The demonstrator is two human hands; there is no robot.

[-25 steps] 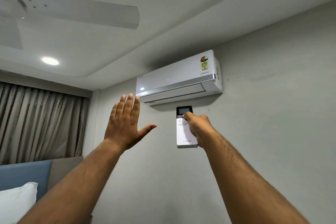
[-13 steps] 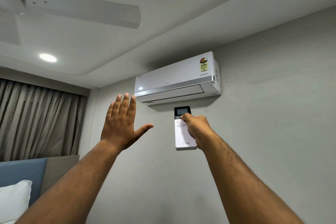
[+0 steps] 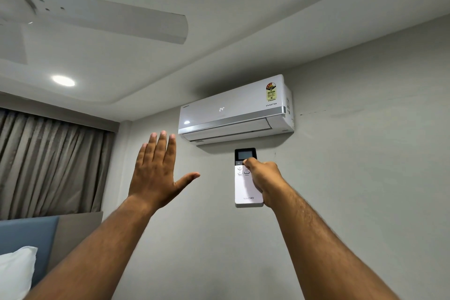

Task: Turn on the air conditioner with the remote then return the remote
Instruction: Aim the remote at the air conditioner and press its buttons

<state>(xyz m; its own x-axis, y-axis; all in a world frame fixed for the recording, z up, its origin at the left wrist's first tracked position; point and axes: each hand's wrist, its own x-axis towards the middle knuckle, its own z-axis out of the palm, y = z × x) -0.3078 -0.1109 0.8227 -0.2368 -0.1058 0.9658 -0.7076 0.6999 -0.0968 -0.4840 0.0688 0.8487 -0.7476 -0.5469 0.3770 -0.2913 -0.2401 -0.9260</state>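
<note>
Air conditioner (image 3: 233, 109) now displays 24; right hand (image 3: 264, 178) grips remote (image 3: 246, 185).

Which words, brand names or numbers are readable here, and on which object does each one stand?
"24°": lit display on the air conditioner front.
"INVERTER": air conditioner, right end, under the rating sticker.
"LLOYD": lower part of the remote, held in the right hand.
Rating sticker print, the unit's top-left logo, remote button labels and screen: too small to read.
</note>
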